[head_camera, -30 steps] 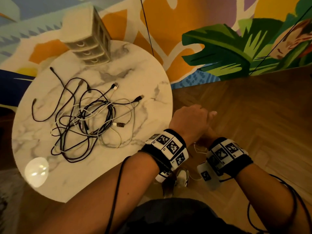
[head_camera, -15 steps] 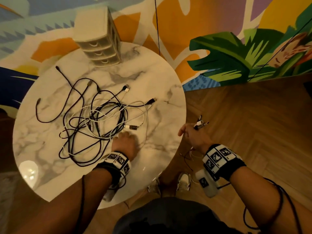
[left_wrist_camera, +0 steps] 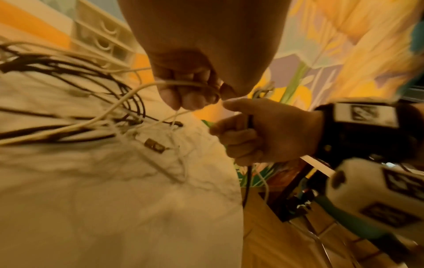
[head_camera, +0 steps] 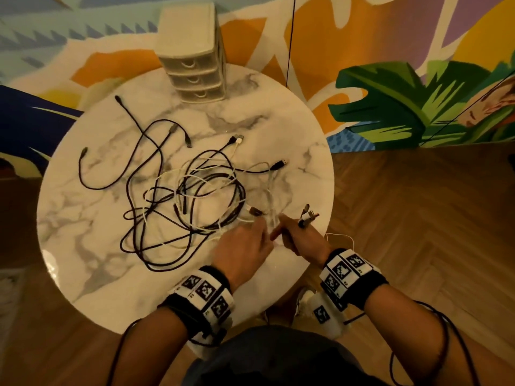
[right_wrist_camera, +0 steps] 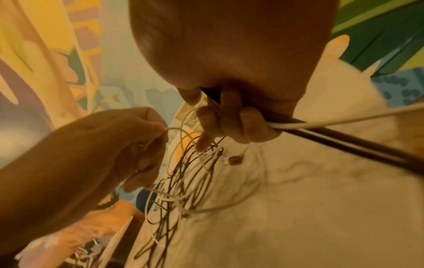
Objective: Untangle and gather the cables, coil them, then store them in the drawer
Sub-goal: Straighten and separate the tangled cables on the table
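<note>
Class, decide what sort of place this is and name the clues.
Probably a lounge or café-like room, not a workshop: a round marble-look table, a bright leaf mural on the wall, and herringbone wood flooring.

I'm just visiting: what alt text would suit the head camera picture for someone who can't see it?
Seen from above, a person's left hand pinches a thin white cable beside the right hand, which holds a bunch of cable ends, at the near edge of a round white marble table. A tangle of black and white cables covers it; a small beige three-drawer unit stands at the back.
</note>
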Demonstrator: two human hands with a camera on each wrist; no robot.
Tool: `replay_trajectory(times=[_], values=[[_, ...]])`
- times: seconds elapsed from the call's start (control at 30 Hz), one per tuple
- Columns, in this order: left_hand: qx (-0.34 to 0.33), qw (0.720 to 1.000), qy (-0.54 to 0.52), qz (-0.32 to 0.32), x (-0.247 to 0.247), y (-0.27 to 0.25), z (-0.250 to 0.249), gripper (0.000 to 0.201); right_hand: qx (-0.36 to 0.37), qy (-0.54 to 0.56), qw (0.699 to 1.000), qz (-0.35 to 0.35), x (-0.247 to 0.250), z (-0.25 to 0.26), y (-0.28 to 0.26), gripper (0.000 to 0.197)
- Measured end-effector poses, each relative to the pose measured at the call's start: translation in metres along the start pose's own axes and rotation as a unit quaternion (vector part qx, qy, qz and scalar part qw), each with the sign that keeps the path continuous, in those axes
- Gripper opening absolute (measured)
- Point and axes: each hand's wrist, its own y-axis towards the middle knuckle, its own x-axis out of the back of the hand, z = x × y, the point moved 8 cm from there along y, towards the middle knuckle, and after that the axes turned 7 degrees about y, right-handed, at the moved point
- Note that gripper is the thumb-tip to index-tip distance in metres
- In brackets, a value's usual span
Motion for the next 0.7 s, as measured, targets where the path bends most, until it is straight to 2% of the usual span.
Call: replay_trajectory(times=[0.1, 0.13, 0.2, 0.23, 0.27, 0.33, 0.4, 0.53, 0.57, 0.63, 0.7], values=[[-0.054, 0.999, 0.003, -0.006, 0.005, -0.006, -0.019, 0.021, 0.011, 0.029, 0.999, 0.008, -0.013, 0.016, 0.002, 0.043], [-0.050, 0.999, 0.000, 0.004, 0.002, -0.008, -0.018, 0.023, 0.015, 0.029, 0.999, 0.016, -0.017, 0.020, 0.002, 0.040], [-0.025, 0.998, -0.021, 0.057, -0.014, -0.011, -0.002, 0.027, 0.006, 0.075, 0.997, 0.013, -0.017, 0.022, 0.003, 0.037], [-0.005, 0.994, -0.027, 0.102, -0.025, -0.012, 0.010, 0.035, 0.002, 0.094, 0.996, 0.003, -0.014, 0.024, 0.002, 0.036], [0.016, 0.988, -0.034, 0.148, -0.036, -0.014, 0.026, 0.044, 0.009, 0.103, 0.995, -0.010, -0.010, 0.029, 0.001, 0.035], [0.066, 0.973, -0.101, 0.196, -0.049, -0.013, 0.056, 0.053, 0.038, 0.104, 0.993, -0.032, 0.001, 0.043, -0.002, 0.036], [0.116, 0.962, -0.158, 0.189, -0.049, -0.009, 0.079, 0.055, 0.069, 0.088, 0.993, -0.040, 0.008, 0.062, -0.008, 0.037], [0.236, 0.943, -0.193, 0.133, -0.044, 0.011, 0.125, 0.061, 0.124, 0.088, 0.986, -0.061, 0.019, 0.093, -0.021, 0.039], [0.255, 0.943, -0.171, 0.132, -0.044, 0.015, 0.135, 0.060, 0.140, 0.087, 0.984, -0.073, 0.022, 0.098, -0.023, 0.039], [0.251, 0.950, -0.084, 0.163, -0.042, 0.018, 0.143, 0.051, 0.155, 0.074, 0.982, -0.083, 0.025, 0.100, -0.030, 0.037], [0.226, 0.970, -0.032, 0.081, -0.024, 0.020, 0.134, 0.042, 0.152, 0.046, 0.985, -0.065, 0.021, 0.096, -0.036, 0.040]])
